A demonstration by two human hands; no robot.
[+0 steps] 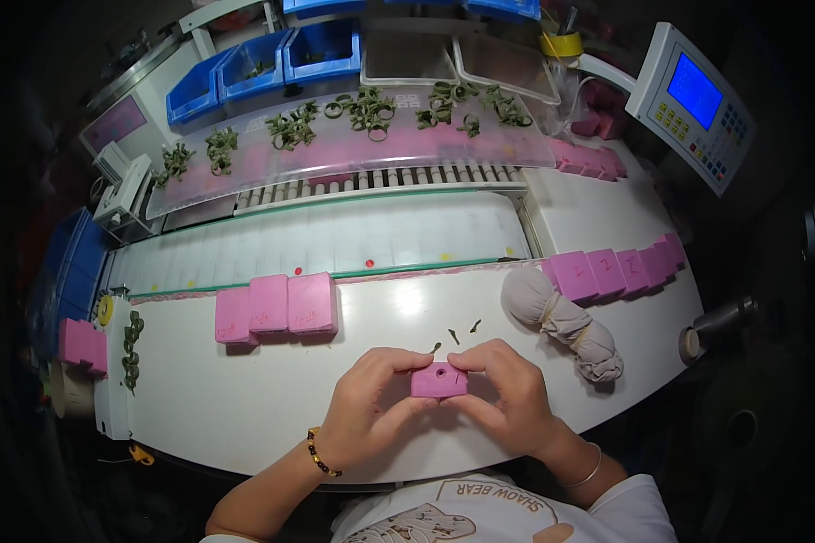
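Note:
Between my two hands, just above the white table's near part, is a small pink mold block point(437, 385) with a round hole in its upward side. My left hand point(367, 403) grips its left end with thumb and fingers. On the right end my right hand point(509, 398) has the same kind of grip. A few small dark green slivers point(455, 337) lie on the table just beyond the block. To the left stand several larger pink blocks point(276, 306), leaning in a row. A grey cloth bundle point(557, 317), tied with bands, lies right of my right hand.
More pink blocks point(607, 271) line the right edge. Beyond the glossy white belt point(326, 237) and rollers point(380, 179), a see-through sheet point(407, 149) bears green ring-shaped pieces point(367, 110). Blue bins point(321, 52) stand behind; a control panel point(693, 104) rises at right.

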